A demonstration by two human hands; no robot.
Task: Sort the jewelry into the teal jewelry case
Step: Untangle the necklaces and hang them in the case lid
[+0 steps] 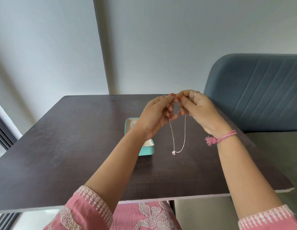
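Note:
A thin silver necklace with a small pink pendant hangs in a loop above the table. My left hand and my right hand are raised together and each pinches one end of the chain between fingertips. The open teal jewelry case with a cream lining lies on the dark table, just left of the hanging chain. My left wrist hides most of the case's inside.
A blue-grey padded seat back stands at the table's right far side. The table's near edge runs just above my lap. A grey wall rises behind the table, and a window frame shows at far left.

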